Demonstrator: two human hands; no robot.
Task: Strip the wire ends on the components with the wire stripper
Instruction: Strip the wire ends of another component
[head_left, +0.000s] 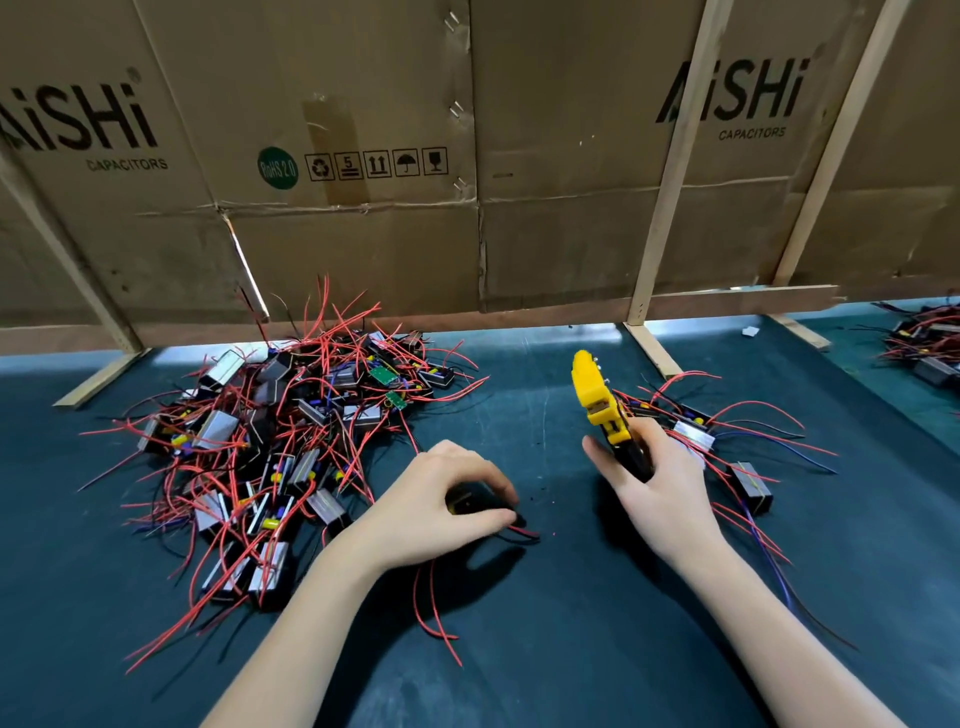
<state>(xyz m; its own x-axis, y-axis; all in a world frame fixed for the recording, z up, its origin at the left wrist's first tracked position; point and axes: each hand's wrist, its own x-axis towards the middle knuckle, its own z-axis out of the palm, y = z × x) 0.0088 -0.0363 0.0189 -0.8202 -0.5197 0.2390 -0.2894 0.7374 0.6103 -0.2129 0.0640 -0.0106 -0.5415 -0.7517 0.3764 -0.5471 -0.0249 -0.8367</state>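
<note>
My left hand (447, 499) curls round a small black component (462, 503) on the dark green mat, thumb and fingers pinching it. Its red and black wires (522, 532) stick out to the right past my thumb. My right hand (654, 483) grips the black handles of a yellow wire stripper (597, 397), whose head points up and away. The stripper is apart from the held component, about a hand's width to its right. A big heap of components with red wires (280, 441) lies at the left.
A smaller group of components (727, 452) lies just right of my right hand. Another heap (924, 348) sits at the far right edge. A cardboard wall (467, 156) on wooden struts (649, 343) closes the back of the mat (545, 649).
</note>
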